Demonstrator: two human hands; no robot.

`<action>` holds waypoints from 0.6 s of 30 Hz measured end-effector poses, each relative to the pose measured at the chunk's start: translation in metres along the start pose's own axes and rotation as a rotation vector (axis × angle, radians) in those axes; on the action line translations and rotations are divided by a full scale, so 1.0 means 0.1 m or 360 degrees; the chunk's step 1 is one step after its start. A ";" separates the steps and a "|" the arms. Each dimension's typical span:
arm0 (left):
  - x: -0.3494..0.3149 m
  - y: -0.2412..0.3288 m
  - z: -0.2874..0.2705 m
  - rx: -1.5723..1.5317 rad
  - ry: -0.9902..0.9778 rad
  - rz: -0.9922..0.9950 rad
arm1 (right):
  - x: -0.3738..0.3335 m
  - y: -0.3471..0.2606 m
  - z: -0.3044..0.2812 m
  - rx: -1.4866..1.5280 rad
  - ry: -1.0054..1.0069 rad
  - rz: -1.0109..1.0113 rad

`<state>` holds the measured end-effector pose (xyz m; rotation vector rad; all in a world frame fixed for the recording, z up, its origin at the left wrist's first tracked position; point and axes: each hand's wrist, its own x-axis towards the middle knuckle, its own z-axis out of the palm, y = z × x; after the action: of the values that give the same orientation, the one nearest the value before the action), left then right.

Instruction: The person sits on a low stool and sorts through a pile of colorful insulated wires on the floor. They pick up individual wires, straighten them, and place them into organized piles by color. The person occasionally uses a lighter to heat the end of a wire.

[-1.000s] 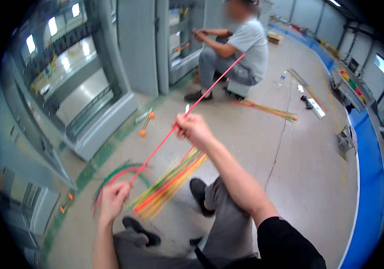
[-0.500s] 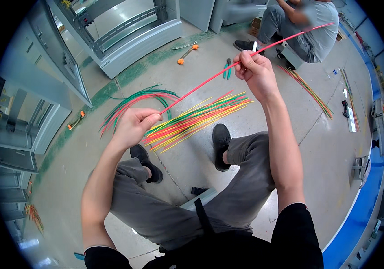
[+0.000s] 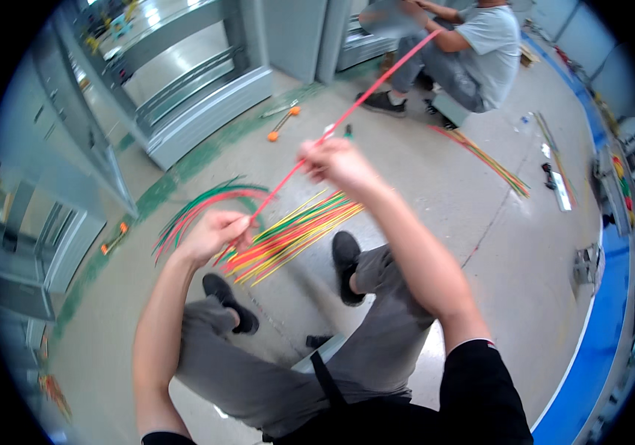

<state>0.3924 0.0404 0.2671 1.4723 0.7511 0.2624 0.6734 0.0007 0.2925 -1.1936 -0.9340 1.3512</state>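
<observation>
A thin red wire [image 3: 378, 83] runs slantwise from lower left to upper right in front of me. My left hand [image 3: 211, 237] pinches it close to its lower end. Farther along, my right hand [image 3: 338, 165] has its fingers closed around the wire, slightly blurred by motion; the far end sticks out beyond it. Below my hands, a pile of cut red, yellow and green wires [image 3: 299, 236] lies on the floor, partly behind my left hand. A curved bundle of green and red wires [image 3: 197, 213] lies left of it.
Grey metal cabinet frames [image 3: 206, 111] stand far left. A person [image 3: 481, 55] sits at the far right beside more colored wires [image 3: 492, 163]. An orange-ended rod [image 3: 283, 124] and partly hidden green-handled pliers [image 3: 349, 131] lie on the floor. My shoes [image 3: 347, 267] flank the pile.
My right hand has moved left and down, closer to my left hand, still on the red wire. More wire now extends beyond it. The whole view has shifted a little.
</observation>
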 end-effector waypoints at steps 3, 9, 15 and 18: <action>0.06 -0.03 0.05 -0.0029 0.0322 0.0011 | 0.07 0.05 0.13 0.0054 -0.0098 0.0037; 0.06 -0.02 0.01 0.0052 0.0555 0.0046 | 0.09 -0.15 -0.44 0.0249 0.0436 -0.0166; 0.01 -0.20 -0.12 0.0956 0.0976 0.0698 | 0.14 -0.07 -0.89 0.0085 0.0580 -0.0145; 0.16 -0.11 0.03 0.1433 0.1135 0.0968 | 0.13 0.02 -1.51 0.0217 0.0786 0.0106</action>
<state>0.4034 0.0459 0.2516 2.5091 1.0296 1.0526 0.8210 0.0000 0.2593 -1.3749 -0.4472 1.0770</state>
